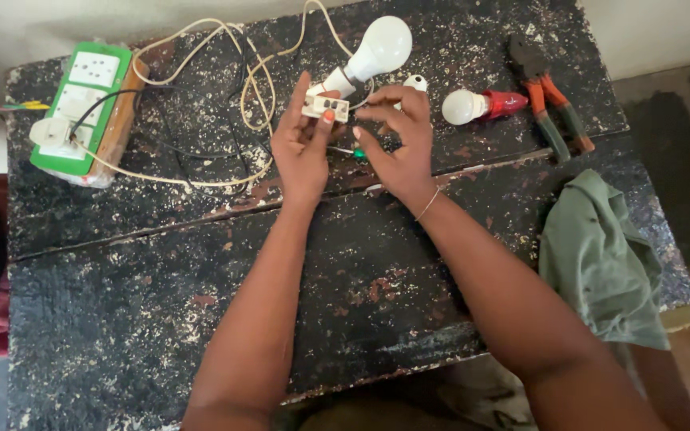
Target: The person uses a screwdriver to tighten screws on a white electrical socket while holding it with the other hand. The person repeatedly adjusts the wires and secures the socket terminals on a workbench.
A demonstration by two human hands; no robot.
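Pinching a small white plug between thumb and fingers, the left hand has its grip clenched on it above the dark, paint-flecked bench. Just beside it, the right hand nips something thin that is too small to make out. A large white bulb lies just behind the plug, a green socket board far left, and pliers far right.

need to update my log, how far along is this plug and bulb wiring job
Done: a socket board lies wired with a cream cord. A large bulb sits in its holder.

In hand: the left hand holds a small white plug, and the right hand works at its edge.

Left: the plug looks open, its holes showing. The red-based bulb and pliers lie untouched.
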